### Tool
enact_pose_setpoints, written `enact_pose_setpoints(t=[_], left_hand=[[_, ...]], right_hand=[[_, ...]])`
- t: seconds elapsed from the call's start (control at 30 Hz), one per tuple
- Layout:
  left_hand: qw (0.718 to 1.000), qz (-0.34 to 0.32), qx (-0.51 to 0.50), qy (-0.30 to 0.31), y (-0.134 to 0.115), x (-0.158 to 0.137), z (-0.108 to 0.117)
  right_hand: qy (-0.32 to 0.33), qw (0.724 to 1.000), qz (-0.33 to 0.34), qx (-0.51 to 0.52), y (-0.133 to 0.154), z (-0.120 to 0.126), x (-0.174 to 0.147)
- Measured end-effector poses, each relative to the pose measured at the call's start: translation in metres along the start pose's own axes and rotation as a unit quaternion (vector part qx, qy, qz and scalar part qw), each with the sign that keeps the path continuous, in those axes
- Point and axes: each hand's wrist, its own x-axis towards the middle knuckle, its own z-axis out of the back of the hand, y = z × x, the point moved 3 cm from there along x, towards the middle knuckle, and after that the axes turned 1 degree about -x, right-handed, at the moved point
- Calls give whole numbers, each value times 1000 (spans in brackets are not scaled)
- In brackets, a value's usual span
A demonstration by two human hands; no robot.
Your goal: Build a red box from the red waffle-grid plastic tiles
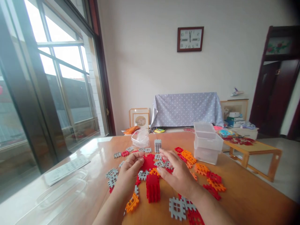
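Observation:
My left hand (132,164) pinches the left edge of a flat red building tile (149,162) with toothed edges. My right hand (175,168) is on the other side of it, thumb and fingers apart, holding nothing. Below the two hands stands a red stack (153,188) of such tiles. Beyond them is a smaller grey stack (157,145). Loose grey window tiles (177,208), orange tiles (132,202) and red tiles (214,177) lie around both hands, and some are partly hidden by my forearms.
Clear plastic boxes (207,147) are stacked at the right of the wooden table (243,200). A clear round-cornered container (140,137) stands at the far edge. Left are printed sheets (67,170) and clear lids (62,190). A low bench (255,150) is behind, at right.

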Motion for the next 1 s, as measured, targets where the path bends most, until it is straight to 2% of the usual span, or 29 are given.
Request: enact_pose_setpoints(t=[0.23, 0.37, 0.47, 0.57, 0.73, 1.0], left_hand=[[999, 12, -29, 41, -5, -11, -15], [996, 21, -36, 84, -2, -12, -19], [994, 37, -27, 95, 0, -12, -18], [996, 40, 30, 70, -2, -12, -15], [991, 57, 116, -27, -4, -7, -3], [989, 63, 129, -41, 4, -1, 8]], right_hand=[[70, 997, 14, -32, 6, -5, -3], [84, 996, 10, -12, 8, -7, -2], [98, 995, -5, 11, 6, -8, -2], [115, 992, -37, 29, -2, -9, -1], [174, 980, -87, 44, -22, -13, -2], [224, 968, -102, 40, -33, -27, -5]])
